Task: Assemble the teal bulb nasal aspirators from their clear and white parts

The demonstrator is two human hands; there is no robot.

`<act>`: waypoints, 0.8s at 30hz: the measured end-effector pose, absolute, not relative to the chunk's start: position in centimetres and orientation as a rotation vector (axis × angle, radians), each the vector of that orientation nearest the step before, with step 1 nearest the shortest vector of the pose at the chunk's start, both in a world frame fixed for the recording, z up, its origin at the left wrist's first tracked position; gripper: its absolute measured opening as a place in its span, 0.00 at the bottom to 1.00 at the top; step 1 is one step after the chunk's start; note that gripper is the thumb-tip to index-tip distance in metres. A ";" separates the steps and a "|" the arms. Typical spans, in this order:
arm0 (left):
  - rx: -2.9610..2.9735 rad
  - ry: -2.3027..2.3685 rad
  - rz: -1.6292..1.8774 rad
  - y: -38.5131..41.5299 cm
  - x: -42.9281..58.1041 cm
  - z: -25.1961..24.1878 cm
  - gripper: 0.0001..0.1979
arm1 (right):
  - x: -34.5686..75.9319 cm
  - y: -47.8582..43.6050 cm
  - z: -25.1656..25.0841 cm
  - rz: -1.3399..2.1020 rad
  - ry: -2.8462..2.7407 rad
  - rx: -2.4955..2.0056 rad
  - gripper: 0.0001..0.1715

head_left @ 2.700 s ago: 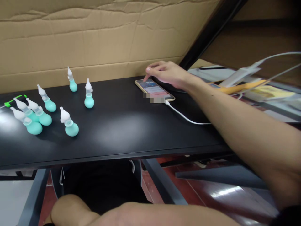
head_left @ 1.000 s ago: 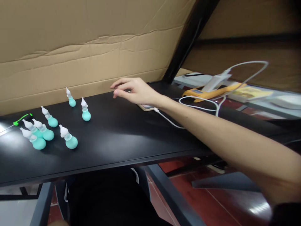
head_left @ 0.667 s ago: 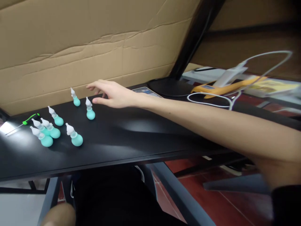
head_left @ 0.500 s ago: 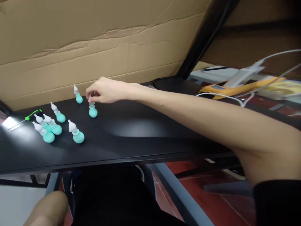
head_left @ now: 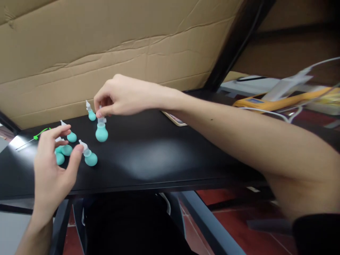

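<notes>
My right hand (head_left: 114,97) pinches the clear top of a teal bulb nasal aspirator (head_left: 101,133), whose round bulb hangs below the fingers. Its nozzle is hidden by the fingers. My left hand (head_left: 54,159) is open, thumb and fingers apart, over the left part of the black table. Close to its thumb is another teal aspirator (head_left: 90,158) with a white nozzle, lying tilted. Behind the left fingers are several more, among them one aspirator (head_left: 71,136) partly covered by the hand. A further aspirator (head_left: 91,115) is at the back, near the cardboard.
Cardboard (head_left: 119,46) stands along the back of the black table (head_left: 159,159). A green-handled thin brush (head_left: 36,137) lies at the far left. A phone (head_left: 175,119) is partly under my right forearm. White cables and a yellow device (head_left: 255,102) are at the right.
My left hand has come into view over the aspirators on the left. The aspirator in my right hand has been raised and brought nearer to me. The view has shifted slightly.
</notes>
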State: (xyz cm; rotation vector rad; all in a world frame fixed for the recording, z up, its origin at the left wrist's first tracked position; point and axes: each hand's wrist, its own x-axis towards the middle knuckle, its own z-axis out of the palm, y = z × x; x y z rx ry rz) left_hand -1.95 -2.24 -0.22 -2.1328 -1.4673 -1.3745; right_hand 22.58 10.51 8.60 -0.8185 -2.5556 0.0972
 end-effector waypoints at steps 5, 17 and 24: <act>-2.304 -1.584 -1.288 -0.5 -2.3 -1.7 0.30 | 21.7 9.5 6.9 0.209 -2.774 -0.667 0.08; -2.493 -1.646 -1.279 0.8 -0.3 -2.9 0.25 | 20.9 8.4 5.7 0.167 -2.836 -0.741 0.07; -2.549 -1.681 -1.326 0.5 1.1 -3.6 0.16 | 20.8 7.1 5.6 0.277 -2.805 -0.612 0.11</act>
